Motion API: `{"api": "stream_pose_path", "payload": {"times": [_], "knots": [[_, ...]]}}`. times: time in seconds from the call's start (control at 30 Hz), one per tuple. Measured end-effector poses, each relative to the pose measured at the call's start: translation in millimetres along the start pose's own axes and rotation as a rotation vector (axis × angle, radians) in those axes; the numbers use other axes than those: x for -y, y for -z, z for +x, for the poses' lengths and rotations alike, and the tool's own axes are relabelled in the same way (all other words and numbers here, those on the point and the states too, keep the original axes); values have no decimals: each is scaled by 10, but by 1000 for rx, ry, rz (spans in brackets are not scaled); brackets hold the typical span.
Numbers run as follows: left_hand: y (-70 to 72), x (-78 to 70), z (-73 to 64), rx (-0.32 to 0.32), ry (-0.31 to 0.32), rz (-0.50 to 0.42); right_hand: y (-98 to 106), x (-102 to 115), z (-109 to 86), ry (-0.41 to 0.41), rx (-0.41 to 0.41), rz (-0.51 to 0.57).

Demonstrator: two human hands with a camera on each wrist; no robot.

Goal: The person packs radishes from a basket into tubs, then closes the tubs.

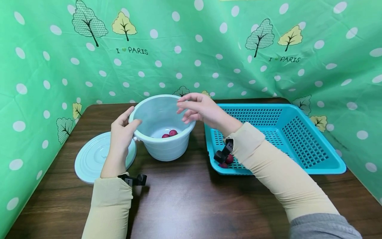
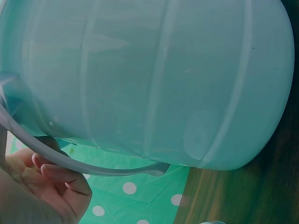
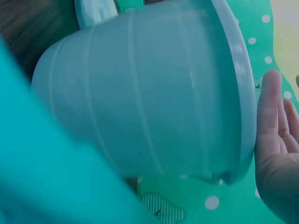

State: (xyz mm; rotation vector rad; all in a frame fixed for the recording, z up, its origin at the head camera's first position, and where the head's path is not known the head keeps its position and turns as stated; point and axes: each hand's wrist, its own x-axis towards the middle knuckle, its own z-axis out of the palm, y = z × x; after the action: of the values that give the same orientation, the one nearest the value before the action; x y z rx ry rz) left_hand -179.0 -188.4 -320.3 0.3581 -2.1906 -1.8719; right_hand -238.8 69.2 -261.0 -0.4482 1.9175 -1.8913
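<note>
A pale blue bucket (image 1: 167, 149) stands tilted toward me at the middle of the table. My left hand (image 1: 122, 129) grips its left rim, with the thumb over the edge and the fingers outside. In the left wrist view, the bucket's handle (image 2: 93, 167) hangs down past those fingers. On the bucket's floor lie small, round, dark red things (image 1: 173, 132), too small to name. Over the bucket's right rim hovers my right hand (image 1: 201, 109), its fingers loosely spread and nothing held in them.
To the right stands a blue perforated basket (image 1: 322, 171), with a couple more round red things (image 1: 229, 158) in its near left corner, partly behind the right wrist. A round pale blue lid (image 1: 89, 162) lies left of the bucket. Behind the table hangs a green dotted cloth (image 1: 191, 43).
</note>
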Motion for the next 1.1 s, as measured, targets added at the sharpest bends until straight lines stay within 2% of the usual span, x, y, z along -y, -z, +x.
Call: {"api": "stream_pose_path", "payload": {"times": [0.3, 0.53, 0.77, 1.1], "knots": [[-1, 0, 2, 2, 5, 5, 339, -31, -96, 19, 22, 21], [-1, 5, -1, 4, 0, -3, 626, -55, -213, -25, 17, 9], [5, -1, -11, 3, -4, -10, 886, -155, -294, -76, 46, -45], [5, 7, -9, 4, -9, -13, 1174, -413, -385, -147, 33, -172]]}}
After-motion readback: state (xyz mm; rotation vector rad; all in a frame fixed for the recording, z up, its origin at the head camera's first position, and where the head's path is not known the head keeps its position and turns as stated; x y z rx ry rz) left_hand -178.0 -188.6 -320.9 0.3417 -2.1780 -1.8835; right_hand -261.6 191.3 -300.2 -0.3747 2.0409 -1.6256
